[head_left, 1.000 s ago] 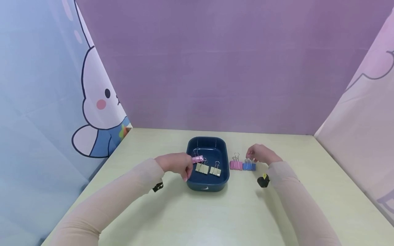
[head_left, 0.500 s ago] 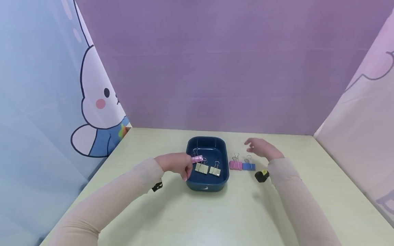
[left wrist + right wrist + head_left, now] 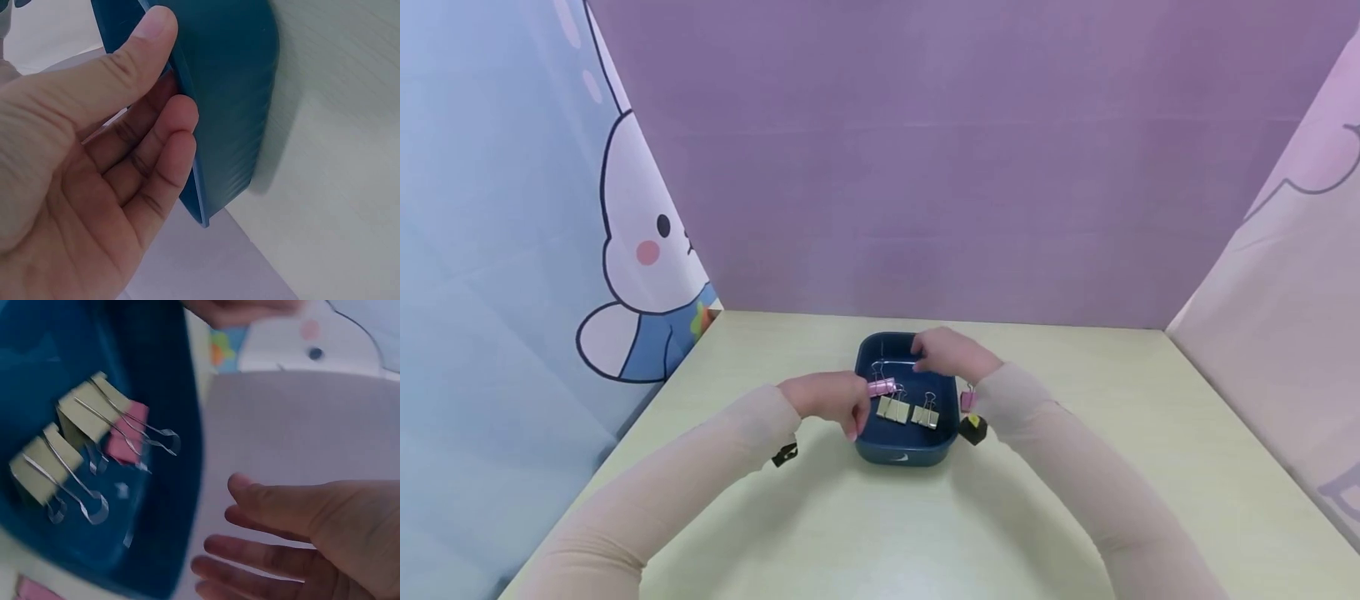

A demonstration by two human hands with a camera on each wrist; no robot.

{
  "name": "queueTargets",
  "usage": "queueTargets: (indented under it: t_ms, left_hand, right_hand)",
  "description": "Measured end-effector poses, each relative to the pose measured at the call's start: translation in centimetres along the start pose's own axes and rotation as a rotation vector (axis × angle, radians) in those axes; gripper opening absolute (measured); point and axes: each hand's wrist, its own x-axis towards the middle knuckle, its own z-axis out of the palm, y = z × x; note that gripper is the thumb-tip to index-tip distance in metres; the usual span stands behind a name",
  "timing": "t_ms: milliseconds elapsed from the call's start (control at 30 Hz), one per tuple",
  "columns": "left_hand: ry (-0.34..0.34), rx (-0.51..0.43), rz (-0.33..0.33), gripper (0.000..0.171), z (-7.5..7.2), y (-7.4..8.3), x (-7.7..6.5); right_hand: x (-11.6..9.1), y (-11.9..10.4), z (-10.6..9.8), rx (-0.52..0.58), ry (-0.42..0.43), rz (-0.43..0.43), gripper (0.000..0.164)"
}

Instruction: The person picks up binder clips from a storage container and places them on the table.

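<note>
A dark blue tray (image 3: 880, 455) sits mid-table with two cream binder clips (image 3: 892, 410) and one pink binder clip (image 3: 882, 387) inside. With thumb and curled fingers, my left hand (image 3: 831, 398) grips the tray's left rim; the left wrist view shows the thumb at the edge of the blue wall (image 3: 234, 94). Over the tray's far right part hovers my right hand (image 3: 951, 352), fingers spread and holding nothing. Beside the tray's right side lies another pink binder clip (image 3: 967, 401), partly behind the right wrist. The blue binder clip is hidden by the right sleeve.
The pale wooden table (image 3: 865, 533) ends at a purple curtain (image 3: 925, 167) behind. A blue printed curtain (image 3: 497, 333) hangs at the left, a pale pink one (image 3: 1300, 333) at the right. Black wrist cameras hang below both wrists.
My right hand has let go of the blue binder clip, risen from it and moved left over the tray. The left hand has stayed on the rim.
</note>
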Motion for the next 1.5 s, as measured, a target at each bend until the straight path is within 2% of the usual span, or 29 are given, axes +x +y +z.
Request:
queueTargets:
  t_ms: [233, 333, 467, 600, 700, 867, 933, 1067, 1167, 1300, 1400, 1500]
  left_hand:
    - [-0.007, 0.014, 0.006, 0.012, -0.2, 0.0, 0.3]
    - [-0.006, 0.012, 0.005, 0.012, -0.1, 0.0, 0.3]
    - [-0.002, 0.005, 0.004, 0.012, -0.1, -0.1, 0.1]
    - [0.004, 0.001, 0.01, 0.012, -0.1, -0.1, 0.1]
    - [0.005, 0.0, 0.014, 0.011, -0.1, 0.0, 0.1]
    - [0.003, -0.006, 0.009, 0.011, 0.0, -0.1, 0.1]
    - [0.005, -0.011, 0.006, 0.011, 0.0, -0.1, 0.1]
    - [0.006, -0.018, -0.003, 0.012, 0.1, -0.1, 0.0]
    - [0.007, -0.024, -0.001, 0.012, 0.1, -0.1, 0.0]
    - [0.012, -0.03, 0.004, 0.011, 0.1, -0.1, 0.0]
    - [0.013, -0.032, 0.006, 0.011, 0.1, -0.1, 0.0]
    - [0.013, -0.037, 0.006, 0.012, 0.2, 0.0, -0.1]
  right_hand:
    - [1.1, -0.7, 1.7, -0.125, -0.178, 0.031, 0.012]
    - [1.2, -0.8, 2.2, -0.15, -0.246, 0.044, 0.008]
    - [1.4, -0.9, 2.9, -0.156, -0.292, 0.074, 0.005]
    - [1.2, -0.9, 3.3, -0.13, -0.295, 0.112, 0.009]
    - [1.0, -0.7, 3.3, -0.082, -0.28, 0.099, 0.011]
    - [0.8, -0.4, 2.4, -0.069, -0.249, 0.002, 0.016]
    - [0.7, -0.1, 1.5, -0.068, -0.227, -0.038, 0.019]
    - [-0.6, 1.1, -1.4, 0.024, -0.163, -0.085, 0.018]
    - [-2.4, 2.8, -4.6, 0.121, -0.092, -0.072, 0.014]
    - [-5.0, 5.9, -8.4, 0.165, 0.014, -0.012, 0.014]
    - [-6.7, 8.6, -9.6, 0.155, 0.078, 0.036, 0.011]
    - [-8.0, 11.5, -9.3, 0.168, 0.103, 0.077, 0.008]
